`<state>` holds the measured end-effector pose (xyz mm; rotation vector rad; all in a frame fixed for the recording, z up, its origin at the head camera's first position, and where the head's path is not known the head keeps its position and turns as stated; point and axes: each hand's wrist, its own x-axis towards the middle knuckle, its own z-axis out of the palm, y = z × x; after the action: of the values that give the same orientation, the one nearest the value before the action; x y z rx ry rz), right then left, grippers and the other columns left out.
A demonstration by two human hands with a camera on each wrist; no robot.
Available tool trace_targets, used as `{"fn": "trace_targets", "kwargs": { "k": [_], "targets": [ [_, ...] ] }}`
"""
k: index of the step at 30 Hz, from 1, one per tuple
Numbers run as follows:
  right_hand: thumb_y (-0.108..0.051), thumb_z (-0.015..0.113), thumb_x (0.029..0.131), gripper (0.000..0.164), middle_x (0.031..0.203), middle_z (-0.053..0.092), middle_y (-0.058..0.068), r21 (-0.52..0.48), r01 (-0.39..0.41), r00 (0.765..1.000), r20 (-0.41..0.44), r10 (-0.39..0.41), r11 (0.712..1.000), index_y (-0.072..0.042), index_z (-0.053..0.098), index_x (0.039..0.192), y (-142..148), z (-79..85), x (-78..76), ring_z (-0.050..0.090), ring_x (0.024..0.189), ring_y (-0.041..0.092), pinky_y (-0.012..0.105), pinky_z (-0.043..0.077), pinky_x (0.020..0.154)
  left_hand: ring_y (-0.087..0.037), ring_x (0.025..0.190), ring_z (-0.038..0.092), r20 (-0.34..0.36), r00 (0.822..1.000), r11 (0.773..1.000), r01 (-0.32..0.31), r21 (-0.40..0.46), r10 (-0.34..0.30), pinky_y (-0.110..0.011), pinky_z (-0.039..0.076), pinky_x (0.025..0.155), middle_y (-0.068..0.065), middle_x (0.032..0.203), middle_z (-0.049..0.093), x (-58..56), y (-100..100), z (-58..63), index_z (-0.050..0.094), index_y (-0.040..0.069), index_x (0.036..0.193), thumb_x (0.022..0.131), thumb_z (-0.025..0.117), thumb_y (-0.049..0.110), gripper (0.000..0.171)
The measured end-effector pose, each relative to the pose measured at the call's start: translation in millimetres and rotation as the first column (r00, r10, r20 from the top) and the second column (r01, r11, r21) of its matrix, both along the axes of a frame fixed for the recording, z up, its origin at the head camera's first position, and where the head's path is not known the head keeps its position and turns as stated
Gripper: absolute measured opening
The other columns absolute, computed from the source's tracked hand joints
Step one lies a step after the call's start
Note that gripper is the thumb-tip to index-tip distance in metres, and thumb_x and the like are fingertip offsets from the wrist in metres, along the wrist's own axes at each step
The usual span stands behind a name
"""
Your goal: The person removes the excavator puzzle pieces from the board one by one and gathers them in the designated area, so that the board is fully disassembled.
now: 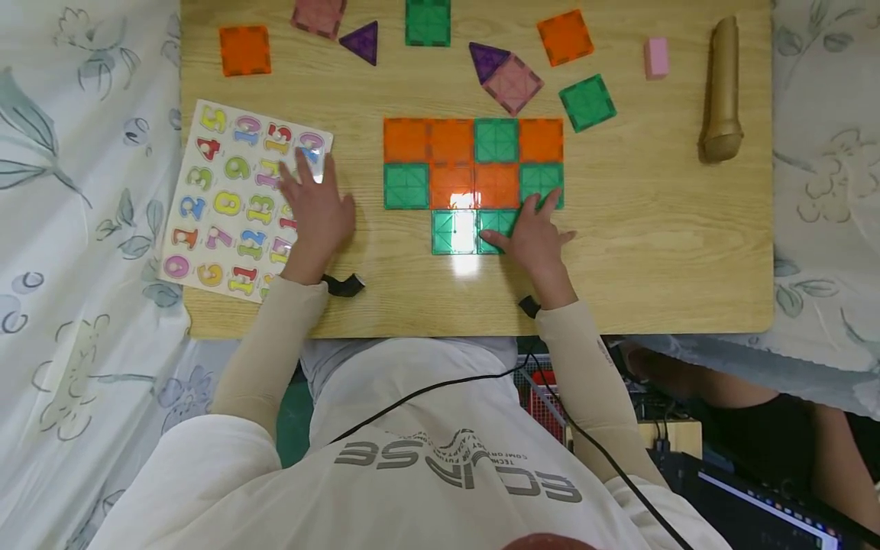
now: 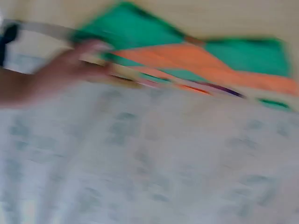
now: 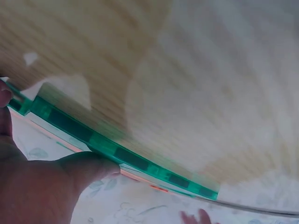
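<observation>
Leaf-printed cloth (image 1: 76, 229) is flanking the wood-grained desk (image 1: 667, 244) in the head view. Ten square tiles are lying edge to edge before the person, forming a tile block (image 1: 451, 186): two rows of four, then a green pair. Its long axis is running left to right, and the shorter row is pointing toward the person. Loose tiles, such as an orange one (image 1: 245, 51), are lying farther out, perhaps to leave working room. The right hand (image 1: 539, 237) is lying spread over the block's near right part, touching green tiles, seemingly to steady their seams. The left hand (image 1: 318, 210) is spreading its fingers over the right edge of the number board (image 1: 237, 221), whose long axis is leaning rightward at its far end; I cannot tell whether it is pressing.

From the left wrist, everything is blurring: green tiles (image 2: 247, 56) are showing near orange ones, beside a hand whose grip I cannot tell.

From the right wrist, the thumb (image 3: 88, 168) is lying extended along a green tile's edge (image 3: 126, 155), which is slanting down rightward.
</observation>
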<state>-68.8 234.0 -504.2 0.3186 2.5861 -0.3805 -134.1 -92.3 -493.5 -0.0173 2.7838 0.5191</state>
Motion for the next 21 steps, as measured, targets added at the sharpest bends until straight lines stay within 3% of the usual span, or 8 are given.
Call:
{"fn": "trace_targets", "kwargs": {
  "k": [2, 4, 9, 12, 14, 17, 21],
  "targets": [
    [-0.074, 0.061, 0.077, 0.123, 0.152, -0.016, 0.036, -0.007, 0.000, 1.000, 0.001, 0.000, 1.000, 0.009, 0.007, 0.152, -0.2, 0.2, -0.1, 0.055, 0.101, 0.061, 0.082, 0.015, 0.091, -0.058, 0.135, -0.017, 0.065, 0.993, 0.995, -0.096, -0.027, 0.097, -0.067, -0.008, 0.106, -0.028, 0.156, -0.013, -5.3, -22.9, 0.9, 0.020, 0.009, 0.156, 0.100, 0.045, 0.025, 0.063],
    [-0.073, 0.061, 0.078, 0.123, 0.152, -0.015, 0.036, -0.007, -0.001, 1.000, 0.012, 0.001, 1.000, 0.009, 0.007, 0.152, -0.4, 0.1, -0.3, 0.054, 0.104, 0.061, 0.082, 0.015, 0.091, -0.061, 0.132, -0.018, 0.123, 0.981, 0.989, -0.144, -0.044, 0.148, -0.071, -0.006, 0.104, -0.029, 0.155, -0.016, -9.8, -39.9, -0.4, 0.015, 0.010, 0.157, 0.102, 0.041, 0.027, 0.063],
    [-0.072, 0.058, 0.081, 0.120, 0.150, -0.014, 0.040, 0.025, -0.037, 0.996, 0.078, 0.035, 0.999, 0.012, 0.006, 0.150, -1.6, 1.1, 0.2, 0.057, 0.099, 0.059, 0.079, 0.025, 0.090, -0.064, 0.132, -0.015, 0.222, 0.962, 0.985, -0.144, -0.090, 0.161, -0.075, 0.004, 0.102, -0.026, 0.154, -0.024, -20.0, -54.8, -6.8, -0.003, 0.020, 0.157, 0.104, 0.033, 0.040, 0.068],
    [-0.071, 0.055, 0.084, 0.115, 0.149, -0.007, 0.043, 0.050, -0.092, 0.986, 0.143, 0.084, 0.994, 0.013, 0.008, 0.149, -0.7, 9.5, 0.5, 0.064, 0.083, 0.051, 0.065, 0.046, 0.083, -0.064, 0.132, -0.008, 0.241, 0.954, 0.981, -0.153, -0.122, 0.179, -0.075, 0.008, 0.101, -0.027, 0.154, -0.022, -24.5, -55.0, -8.7, -0.006, 0.022, 0.157, 0.103, 0.034, 0.045, 0.071],
    [-0.068, 0.052, 0.088, 0.108, 0.146, 0.008, 0.044, 0.051, -0.129, 0.977, 0.175, 0.119, 0.990, 0.014, 0.015, 0.148, 2.4, 19.9, -2.4, 0.063, 0.074, 0.046, 0.056, 0.052, 0.072, -0.063, 0.132, -0.005, 0.251, 0.950, 0.977, -0.152, -0.148, 0.186, -0.076, 0.009, 0.099, -0.029, 0.154, -0.019, -26.3, -54.2, -8.2, -0.006, 0.022, 0.157, 0.102, 0.034, 0.046, 0.072],
    [-0.059, 0.049, 0.094, 0.087, 0.132, 0.037, 0.039, 0.033, -0.152, 0.976, 0.161, 0.145, 0.988, 0.013, 0.034, 0.140, 11.5, 39.1, -18.8, 0.060, 0.075, 0.041, 0.050, 0.051, 0.063, -0.062, 0.134, -0.005, 0.242, 0.954, 0.975, -0.136, -0.175, 0.177, -0.076, 0.007, 0.100, -0.031, 0.154, -0.015, -28.0, -50.3, -3.7, -0.004, 0.020, 0.157, 0.102, 0.036, 0.046, 0.073],
    [-0.041, 0.050, 0.100, 0.058, 0.116, 0.059, 0.029, -0.011, -0.171, 0.983, -0.065, 0.170, 0.985, 0.010, 0.055, 0.127, 24.7, 52.3, -65.8, 0.059, 0.093, 0.044, 0.052, 0.052, 0.074, -0.055, 0.139, -0.008, 0.148, 0.981, 0.978, -0.095, -0.185, 0.123, -0.072, 0.000, 0.105, -0.028, 0.156, -0.011, -32.4, -36.8, 6.2, 0.006, 0.015, 0.158, 0.101, 0.046, 0.037, 0.073]
  ]
}}
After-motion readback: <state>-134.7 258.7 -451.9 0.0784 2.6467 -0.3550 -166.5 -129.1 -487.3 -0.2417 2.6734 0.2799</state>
